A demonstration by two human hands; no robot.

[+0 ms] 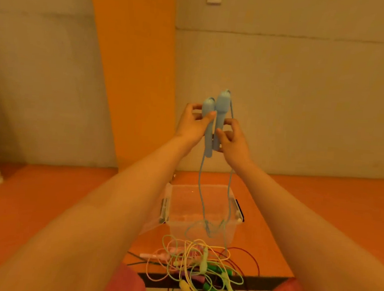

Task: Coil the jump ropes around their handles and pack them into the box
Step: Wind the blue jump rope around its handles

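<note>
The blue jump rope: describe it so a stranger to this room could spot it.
On the orange floor stands a clear plastic box; just above it, the left hand and right hand hold two handles upright together. That blue jump rope is the only one lifted; the other ropes lie tangled nearer the person.

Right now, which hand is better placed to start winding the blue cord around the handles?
Probably the right hand: the blue cord drops just beside its fingers, while the left hand grips the blue handles higher up to steady them.
</note>
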